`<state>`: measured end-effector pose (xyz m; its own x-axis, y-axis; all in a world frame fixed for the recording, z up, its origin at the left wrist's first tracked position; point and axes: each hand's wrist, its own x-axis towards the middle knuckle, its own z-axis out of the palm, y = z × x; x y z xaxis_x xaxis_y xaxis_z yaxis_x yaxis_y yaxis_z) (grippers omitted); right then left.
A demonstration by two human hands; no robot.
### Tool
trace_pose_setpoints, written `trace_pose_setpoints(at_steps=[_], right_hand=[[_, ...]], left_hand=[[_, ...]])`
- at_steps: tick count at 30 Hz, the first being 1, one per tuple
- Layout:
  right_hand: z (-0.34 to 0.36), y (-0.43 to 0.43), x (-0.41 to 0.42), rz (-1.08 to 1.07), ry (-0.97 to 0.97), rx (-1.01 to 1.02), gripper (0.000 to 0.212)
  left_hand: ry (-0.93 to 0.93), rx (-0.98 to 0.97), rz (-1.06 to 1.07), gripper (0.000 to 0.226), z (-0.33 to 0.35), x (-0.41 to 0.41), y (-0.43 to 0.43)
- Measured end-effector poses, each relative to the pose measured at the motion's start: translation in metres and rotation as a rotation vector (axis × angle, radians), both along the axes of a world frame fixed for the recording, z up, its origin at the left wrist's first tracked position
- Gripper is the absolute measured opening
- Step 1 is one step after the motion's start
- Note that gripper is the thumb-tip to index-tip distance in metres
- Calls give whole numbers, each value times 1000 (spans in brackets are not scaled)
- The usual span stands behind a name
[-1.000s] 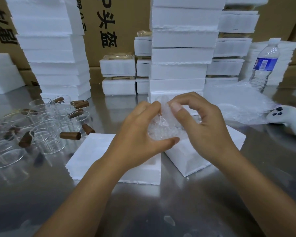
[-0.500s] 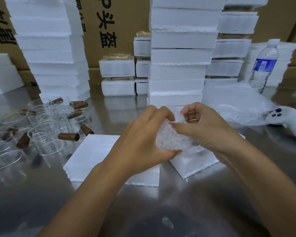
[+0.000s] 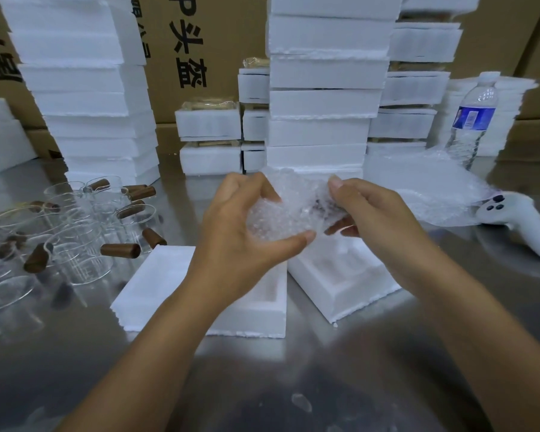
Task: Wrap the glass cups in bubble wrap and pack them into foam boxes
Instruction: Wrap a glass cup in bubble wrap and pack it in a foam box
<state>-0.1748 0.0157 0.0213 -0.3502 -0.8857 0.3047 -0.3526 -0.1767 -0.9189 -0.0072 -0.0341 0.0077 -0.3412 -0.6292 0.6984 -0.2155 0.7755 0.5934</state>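
Both hands hold a glass cup bundled in bubble wrap point(image 3: 287, 210) above the table's middle. My left hand point(image 3: 247, 241) cups the bundle from the left and below, thumb under it. My right hand point(image 3: 374, 219) pinches the wrap's right side, and a dark handle shows faintly through the wrap. Under the hands lie two white foam pieces: a foam box point(image 3: 340, 275) with a moulded hollow at right and a flat foam piece point(image 3: 156, 285) at left. Several bare glass cups with brown wooden handles point(image 3: 75, 238) stand at the left.
Tall stacks of foam boxes point(image 3: 321, 98) rise behind the hands, with another stack point(image 3: 85, 88) at the back left. A loose bubble wrap sheet point(image 3: 424, 188), a white controller point(image 3: 524, 219) and a water bottle point(image 3: 471, 120) sit at the right. Cardboard cartons line the back.
My hands have turned the wrapped bundle and lifted it slightly. The right hand went from folding wrap over the top to pinching the bundle's right side; the hollow foam box is now uncovered.
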Motion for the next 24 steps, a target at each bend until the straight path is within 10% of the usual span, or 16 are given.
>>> trace_pose_setpoints(at_steps=[11,16,24], right_hand=[[-1,-3,-4,-44,-245,-42,33],[10,0,-27,-233,-421,-150,32],[-6,-4,-39,-217,-34,-130,35]], left_hand=[[-98,224,-198,40,-4,-4,0],[-167,342,-317,92,-4,-5,1],[-563,79,-106,95,-24,-13,9]])
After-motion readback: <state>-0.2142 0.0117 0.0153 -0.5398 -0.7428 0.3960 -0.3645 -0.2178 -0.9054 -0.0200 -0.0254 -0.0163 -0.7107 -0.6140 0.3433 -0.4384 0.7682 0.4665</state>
